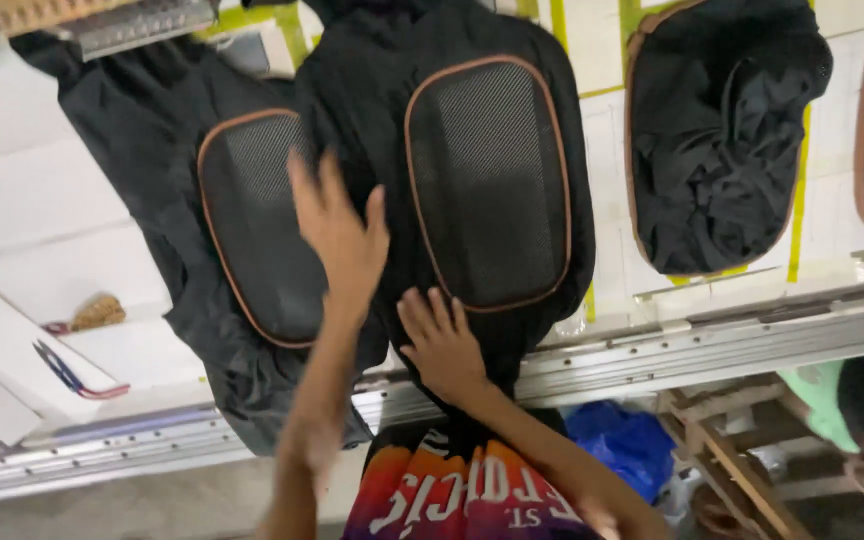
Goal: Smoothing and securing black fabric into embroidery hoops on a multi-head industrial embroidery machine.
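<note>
nearest to me, at the bottom of the view, is my printed shirt (452,495) in orange and purple, and both my forearms reach up from it over the metal rail (712,345) that edges the bench (42,220).

my right hand (442,345) lies palm down on the lower edge of the black garment (372,110), just under the bottom rim of the middle oval frame (487,180). its grip is flat, fingers spread and pressed on the cloth, clamped on nothing.

my left hand (337,235) is a little further up, blurred (so the fingertips are hard to make out), with the fingers apart and laid over the cloth in the gap between the middle frame and the left oval frame (252,225). it closes on nothing either; whether it fully touches the fabric i cannot tell.

both frames have a brown rim with black mesh cloth stretched tight inside, and the loose rest of the garments hangs around them, one fold dropping over the rail below the left frame.

to the left on the white bench lie a pair of small snips (77,378) with red and blue handles and a brownish bundle (97,313).

further right sits another oval frame (717,135) with bunched black cloth inside, well apart from my hands. yellow-green tape lines (800,200) run across the white surface beyond.

below the rail on the right is a blue bag (627,440) beside a wooden frame (732,455).
</note>
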